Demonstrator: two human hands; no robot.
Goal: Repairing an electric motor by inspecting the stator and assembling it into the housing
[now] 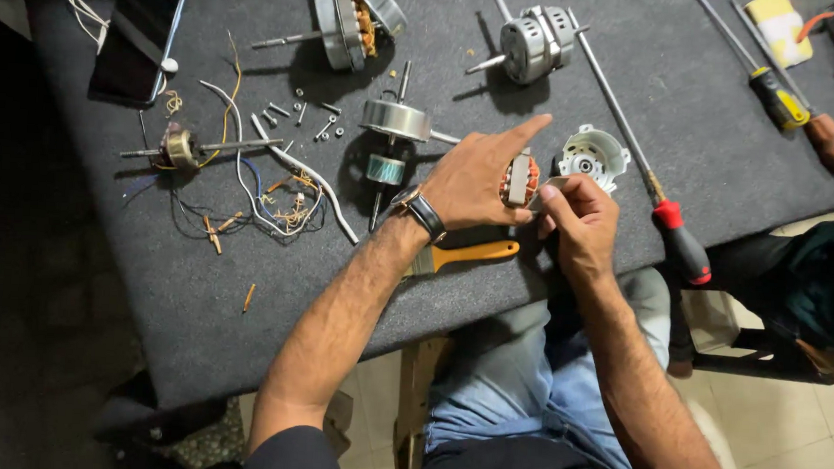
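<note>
My left hand (477, 176) grips a small motor stator (521, 180) with copper windings, index finger stretched out. My right hand (579, 219) pinches at the stator's right side with its fingertips; what is between them is too small to tell. Both hands hover over the near edge of a dark grey felt-covered table (195, 299). A white plastic motor housing (592, 158) lies just beyond my right hand. A rotor with a shaft (392, 133) lies left of my left hand. A brush with an orange handle (463, 256) rests under my left wrist.
Two more motors (352, 17) (536, 43) sit at the back. A red-handled long screwdriver (670, 224) lies on the right, more screwdrivers (786, 97) far right. Loose screws (299, 119), wires (267, 189), a small shaft part (182, 148) and a phone (137, 44) lie left.
</note>
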